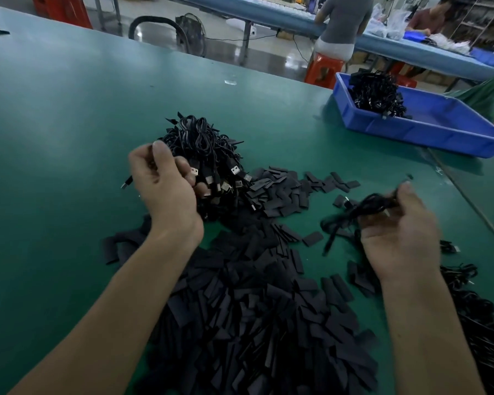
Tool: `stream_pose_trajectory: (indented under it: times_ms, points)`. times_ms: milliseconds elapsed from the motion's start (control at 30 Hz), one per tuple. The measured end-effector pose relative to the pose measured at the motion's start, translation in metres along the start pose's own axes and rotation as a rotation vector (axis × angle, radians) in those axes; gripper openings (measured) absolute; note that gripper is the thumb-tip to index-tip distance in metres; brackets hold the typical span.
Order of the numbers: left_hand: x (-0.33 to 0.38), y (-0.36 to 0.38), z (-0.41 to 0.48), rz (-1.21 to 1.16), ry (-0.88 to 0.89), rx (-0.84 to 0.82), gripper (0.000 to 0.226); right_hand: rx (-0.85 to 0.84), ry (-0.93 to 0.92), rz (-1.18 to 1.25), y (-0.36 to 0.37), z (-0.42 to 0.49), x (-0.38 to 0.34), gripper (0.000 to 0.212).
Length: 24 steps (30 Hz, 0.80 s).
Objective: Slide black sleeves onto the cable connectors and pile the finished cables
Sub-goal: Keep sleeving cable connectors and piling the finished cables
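**Table** [54, 124]: green work surface carrying everything listed below.

**Sleeves** [254, 323]: large loose black heap, spread from the near edge to the middle of the table. A thinner scatter lies to the right of the bundle. Stock is plentiful.

**Bundle** [203, 143]: coiled black cables stacked mid-table, just behind the sleeves. The connectors [234, 170] on its near side show bare metal, so these look unsleeved and waiting.

**Left hand** [166, 186]: fingers curled, clasping a cable at the near-left side of the bundle. One cable end [126, 184] pokes out to the left of the fist. It is too small to tell whether it wears a sleeve.

**Right hand** [399, 235]: palm up, to the right of the sleeves, fingers closed round a coiled cable [365, 206]. It is blurred, so the connector's condition cannot be read.

**Right pile** [485, 332]: black cables heaped at the near-right table edge, beside the right forearm. From its position I take it for the finished heap, though no sleeves can be made out on it.

**Bin** [439, 138]: blue, at the far right of the table, with bin cables [377, 95] piled in its far corner. I cannot tell whether they are finished.

**Progress, as judged**: mid-run. Some cables appear done and set aside. The bundle of bare connectors and the big stock of sleeves suggest much remains.
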<state>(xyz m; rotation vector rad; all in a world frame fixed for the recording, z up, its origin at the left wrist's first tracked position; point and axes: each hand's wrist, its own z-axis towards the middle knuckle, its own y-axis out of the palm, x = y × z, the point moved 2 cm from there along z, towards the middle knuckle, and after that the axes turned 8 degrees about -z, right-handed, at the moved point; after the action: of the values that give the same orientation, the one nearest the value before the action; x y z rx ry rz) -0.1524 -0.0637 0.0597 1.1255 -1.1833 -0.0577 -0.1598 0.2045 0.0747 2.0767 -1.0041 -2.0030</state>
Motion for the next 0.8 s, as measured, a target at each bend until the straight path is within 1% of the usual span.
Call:
stream_pose_trajectory:
  times_ms: [67,133,167,233,300,333,367,400,467,500,533,600,667,800]
  points:
    - [0.004,0.0,0.002,0.121,0.043,-0.098,0.017,-0.085,0.014,-0.255,0.003,0.0,0.003,0.013]
    - [0.006,0.003,0.001,0.216,0.047,-0.218,0.021,-0.205,-0.011,-0.547,0.007,-0.002,0.009,0.011]
    - [0.006,0.005,0.0,0.249,0.024,-0.272,0.023,-0.284,-0.019,-0.69,0.009,-0.004,0.013,0.011]
    - [0.005,0.007,-0.001,0.291,-0.061,-0.355,0.026,-0.516,0.012,-0.954,0.015,-0.01,0.024,0.02]
    - [0.001,0.008,-0.002,0.347,-0.127,-0.432,0.026,-0.767,0.12,-1.144,0.02,-0.018,0.035,0.029]
    - [-0.001,0.008,-0.003,0.388,-0.137,-0.47,0.026,-0.845,0.166,-1.22,0.021,-0.02,0.04,0.031]
    - [-0.003,0.008,-0.004,0.421,-0.133,-0.503,0.028,-0.865,0.167,-1.299,0.022,-0.018,0.045,0.028]
    - [-0.004,0.009,-0.005,0.437,-0.121,-0.534,0.024,-0.825,0.108,-1.39,0.021,-0.013,0.049,0.022]
    - [-0.005,0.008,-0.008,0.444,-0.109,-0.582,0.011,-0.633,-0.149,-1.638,0.017,0.001,0.055,0.015]
    - [-0.006,0.008,-0.009,0.446,-0.116,-0.603,0.008,-0.542,-0.259,-1.721,0.015,0.005,0.058,0.018]
    - [-0.008,0.008,-0.01,0.445,-0.129,-0.623,0.008,-0.479,-0.318,-1.761,0.014,0.008,0.062,0.023]
    - [-0.012,0.006,-0.011,0.449,-0.148,-0.642,0.009,-0.429,-0.35,-1.807,0.01,0.011,0.07,0.032]
    - [-0.016,0.004,-0.011,0.465,-0.143,-0.648,0.01,-0.433,-0.346,-1.863,0.007,0.012,0.076,0.037]
    - [-0.022,0.0,-0.011,0.545,-0.073,-0.683,0.01,-0.412,-0.343,-1.825,0.004,0.011,0.08,0.032]
